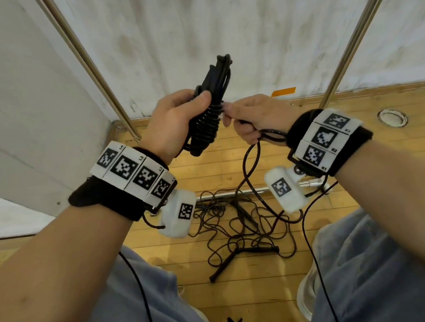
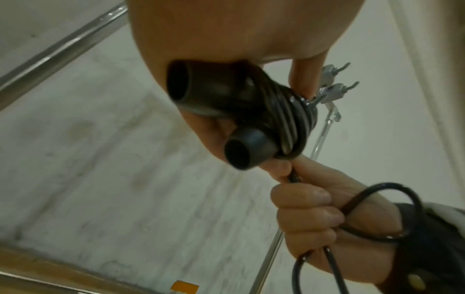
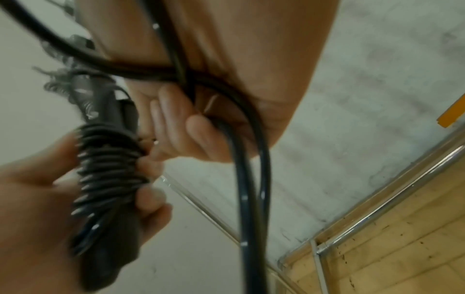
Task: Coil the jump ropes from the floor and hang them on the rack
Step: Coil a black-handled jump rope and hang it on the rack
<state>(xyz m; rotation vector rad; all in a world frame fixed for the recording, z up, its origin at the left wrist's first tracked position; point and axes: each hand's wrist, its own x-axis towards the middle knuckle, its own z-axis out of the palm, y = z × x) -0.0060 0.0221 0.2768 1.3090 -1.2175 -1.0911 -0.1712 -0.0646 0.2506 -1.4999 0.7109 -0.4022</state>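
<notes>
My left hand (image 1: pixel 178 118) grips a black jump rope bundle (image 1: pixel 207 126): two handles side by side with cord wound tightly round them (image 2: pixel 289 123) (image 3: pixel 108 171). The handle ends (image 2: pixel 236 155) point at the left wrist camera. My right hand (image 1: pixel 251 118) pinches the loose cord (image 1: pixel 250 158) right beside the wound coils, and a small loop of it sticks out by my wrist (image 2: pixel 372 210). The free cord (image 3: pixel 249 199) hangs from that hand down to the floor. More black ropes (image 1: pixel 238 224) lie tangled on the wooden floor below, with two handles (image 1: pixel 238 258) showing.
Two slanted metal rack poles (image 1: pixel 94 68) (image 1: pixel 358 32) frame the hands, and a low crossbar (image 1: pixel 248 191) lies near the floor. Metal hooks (image 2: pixel 334 87) show high up in the left wrist view. A white wall (image 1: pixel 222 34) is ahead. My knees (image 1: pixel 379 262) flank the rope pile.
</notes>
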